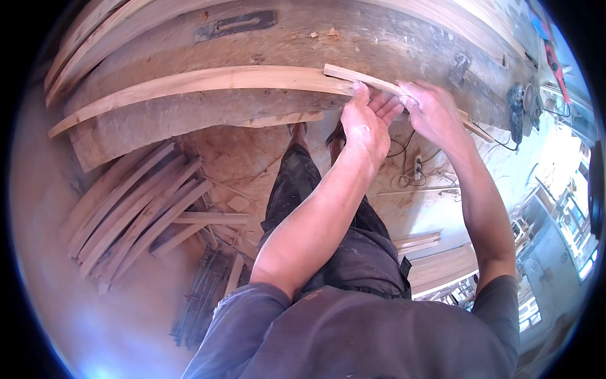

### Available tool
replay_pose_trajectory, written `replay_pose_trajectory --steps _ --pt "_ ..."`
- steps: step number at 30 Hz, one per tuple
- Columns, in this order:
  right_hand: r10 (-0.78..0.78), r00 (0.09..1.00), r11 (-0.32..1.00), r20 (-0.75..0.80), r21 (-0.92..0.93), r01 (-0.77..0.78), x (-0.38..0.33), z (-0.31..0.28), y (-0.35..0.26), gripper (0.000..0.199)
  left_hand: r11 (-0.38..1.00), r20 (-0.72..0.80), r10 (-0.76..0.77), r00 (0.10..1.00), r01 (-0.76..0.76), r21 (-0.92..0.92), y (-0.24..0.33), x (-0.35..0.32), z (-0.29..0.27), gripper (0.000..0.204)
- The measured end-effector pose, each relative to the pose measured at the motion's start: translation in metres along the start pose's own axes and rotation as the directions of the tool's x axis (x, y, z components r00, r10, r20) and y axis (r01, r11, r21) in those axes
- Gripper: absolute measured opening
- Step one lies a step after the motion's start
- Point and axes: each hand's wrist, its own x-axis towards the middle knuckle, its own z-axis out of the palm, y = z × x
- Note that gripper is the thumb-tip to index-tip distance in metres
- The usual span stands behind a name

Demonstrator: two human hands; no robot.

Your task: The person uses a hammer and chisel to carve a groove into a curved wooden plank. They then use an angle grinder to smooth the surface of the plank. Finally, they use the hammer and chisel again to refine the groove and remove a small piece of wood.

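A long, curved strip of pale wood lies along the near side of the workbench. Its right end meets my left hand, whose thumb presses on it while the fingers reach underneath to the right. My right hand pinches a narrow wooden stick, which slants across the long strip's right end and overlaps it. Beyond the right wrist another length of wood shows; whether it belongs to the same stick I cannot tell. The fingers of the right hand are partly hidden.
The worn wooden bench has a dark slotted metal plate set in it. A corded power tool hangs at its right end. Curved wooden pieces are stacked on the floor at left. A power strip lies among cables.
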Motion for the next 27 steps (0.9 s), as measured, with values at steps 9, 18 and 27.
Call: replay_pose_trajectory --steps 9,18,27 --pt "-0.132 0.974 0.991 -0.183 0.011 0.136 -0.026 0.019 0.000 0.025 0.994 0.015 0.026 1.000 -0.028 0.106 0.001 -0.009 -0.006 0.039" --pt "0.517 0.667 0.634 -0.536 0.764 0.122 -0.109 0.013 -0.083 0.032 0.719 0.466 0.199 0.862 -0.452 0.528 -0.040 -0.083 0.068 0.042" --pt "0.572 0.567 0.703 -0.592 0.710 0.032 -0.257 -0.003 0.021 0.034 0.411 0.745 0.124 0.655 -0.718 0.562 -0.152 -0.111 0.178 0.042"
